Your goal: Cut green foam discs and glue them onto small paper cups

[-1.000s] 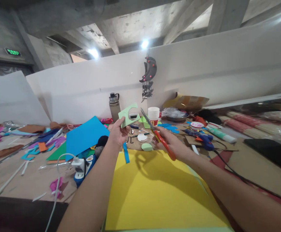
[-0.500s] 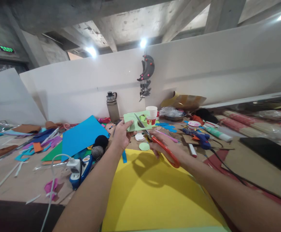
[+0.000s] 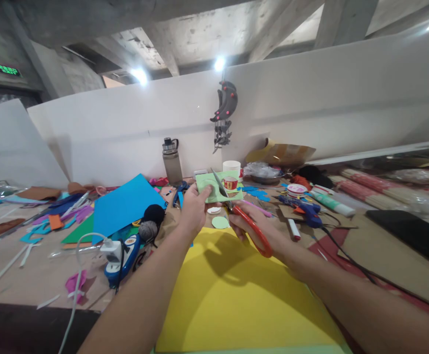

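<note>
My left hand (image 3: 195, 204) pinches a light green sheet (image 3: 207, 182), thumb on top, and holds it up above the worktable. A hole shows in the sheet's right part, with a paper cup (image 3: 231, 169) visible through it. Orange-handled scissors (image 3: 256, 230) are in my right hand (image 3: 249, 221), their blades apart and pointing up and away at the sheet's cut area. Below the hands lie a green disc (image 3: 220, 222) and a white disc (image 3: 214, 210). A large yellow sheet (image 3: 244, 305) is spread under my forearms.
On the left are a blue sheet (image 3: 128, 206), balls of yarn (image 3: 148, 232) and a blue power strip (image 3: 126, 260) with a white cable. A bottle (image 3: 172, 162) stands behind. To the right lie a blue glue gun (image 3: 308, 211), a marker (image 3: 293, 229) and a black panel (image 3: 413, 238).
My left hand and the green sheet have shifted slightly right and turned. The scissors remain in my right hand at the sheet, their blades still apart.
</note>
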The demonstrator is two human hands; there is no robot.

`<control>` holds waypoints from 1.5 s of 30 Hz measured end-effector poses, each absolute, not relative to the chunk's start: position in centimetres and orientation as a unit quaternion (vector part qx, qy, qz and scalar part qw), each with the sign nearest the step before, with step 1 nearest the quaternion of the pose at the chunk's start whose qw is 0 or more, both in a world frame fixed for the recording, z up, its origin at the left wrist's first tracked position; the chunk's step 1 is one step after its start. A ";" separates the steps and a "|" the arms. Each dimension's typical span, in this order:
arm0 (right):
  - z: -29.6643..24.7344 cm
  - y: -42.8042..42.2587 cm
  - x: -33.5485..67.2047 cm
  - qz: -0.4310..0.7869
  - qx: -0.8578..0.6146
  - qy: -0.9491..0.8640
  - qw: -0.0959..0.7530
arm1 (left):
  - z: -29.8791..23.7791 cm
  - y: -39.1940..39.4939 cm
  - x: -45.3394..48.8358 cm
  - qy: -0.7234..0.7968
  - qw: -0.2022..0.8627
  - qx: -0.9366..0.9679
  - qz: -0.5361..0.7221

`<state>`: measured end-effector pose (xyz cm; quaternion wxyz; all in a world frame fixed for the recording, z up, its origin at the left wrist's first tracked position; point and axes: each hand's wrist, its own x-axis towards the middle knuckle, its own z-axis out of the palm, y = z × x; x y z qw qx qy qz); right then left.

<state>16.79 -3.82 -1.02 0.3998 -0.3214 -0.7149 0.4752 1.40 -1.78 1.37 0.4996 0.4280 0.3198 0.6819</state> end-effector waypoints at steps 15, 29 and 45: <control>-1.8 -3.3 16.6 0.518 -0.325 -0.681 0.404 | 1.3 -1.7 1.4 0.310 0.510 0.426 0.679; -2.5 -2.6 16.7 0.519 -0.338 -0.678 0.397 | 1.3 -1.5 1.1 0.303 0.516 0.425 0.679; -2.7 -2.2 16.9 0.458 -0.329 -0.727 0.391 | 1.0 -1.1 0.8 0.306 0.527 0.427 0.668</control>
